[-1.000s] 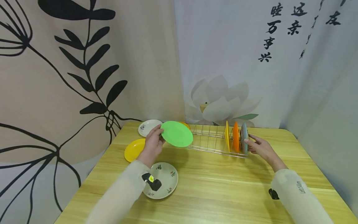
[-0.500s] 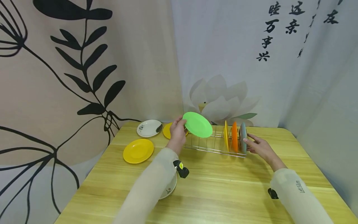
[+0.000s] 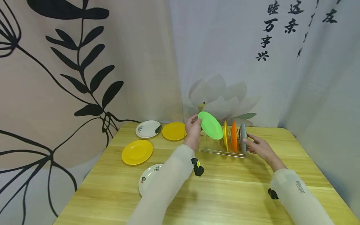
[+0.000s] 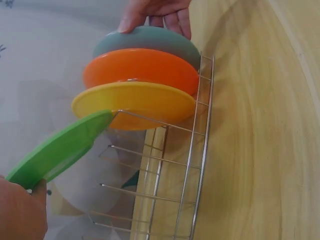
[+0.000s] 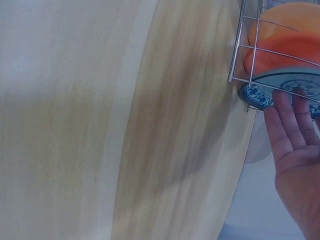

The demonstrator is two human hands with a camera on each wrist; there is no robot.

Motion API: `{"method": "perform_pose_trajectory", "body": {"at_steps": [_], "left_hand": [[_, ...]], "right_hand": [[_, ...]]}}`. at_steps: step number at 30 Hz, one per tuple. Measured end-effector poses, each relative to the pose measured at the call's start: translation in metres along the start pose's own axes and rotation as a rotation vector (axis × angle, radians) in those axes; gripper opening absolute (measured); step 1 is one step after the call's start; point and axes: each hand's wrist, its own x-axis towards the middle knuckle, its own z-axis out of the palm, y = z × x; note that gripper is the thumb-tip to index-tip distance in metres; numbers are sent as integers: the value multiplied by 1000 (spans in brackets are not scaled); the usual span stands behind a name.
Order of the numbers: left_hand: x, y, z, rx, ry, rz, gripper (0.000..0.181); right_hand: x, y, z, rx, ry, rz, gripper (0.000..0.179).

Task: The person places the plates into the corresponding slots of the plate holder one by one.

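Observation:
My left hand (image 3: 193, 128) pinches the rim of a green plate (image 3: 211, 125), which it holds tilted above the wire dish rack (image 3: 208, 150). In the left wrist view, the green plate (image 4: 65, 150) is near a yellow plate (image 4: 132, 102) that stands in the rack. Beside that stand an orange plate (image 3: 234, 137) and a blue-grey plate (image 3: 243, 138) at the rack's right end. My right hand (image 3: 260, 149) holds the blue-grey plate, thumb at its rim and fingers behind. A blue-and-white patterned plate edge (image 5: 254, 97) shows under the fingers in the right wrist view.
On the left of the wooden table (image 3: 233, 193) lie two yellow plates (image 3: 137, 152), a white patterned plate (image 3: 148, 129) at the back, and another white plate (image 3: 147, 179) partly hidden by my left sleeve. A printed curtain (image 3: 146, 62) hangs behind the table.
My left hand has carried the green plate rightward from above the rack's left end toward the standing yellow plate, and the plate is tilted more steeply. My right hand has stayed at the blue-grey plate.

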Motion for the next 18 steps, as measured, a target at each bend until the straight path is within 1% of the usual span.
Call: {"method": "perform_pose_trajectory", "body": {"at_steps": [5,9,13,18], "left_hand": [[3,-4,3,34,-15,44,33],[6,-8,5,69,-31,57,32],[5,-11,8,111,-52,47,31],[4,-17,16,145,-75,24,28]], "right_hand": [[0,-2,0,4,7,3,83],[2,1,0,15,5,4,82],[3,3,-1,17,6,7,82],[0,0,-1,-2,7,3,83]]}}
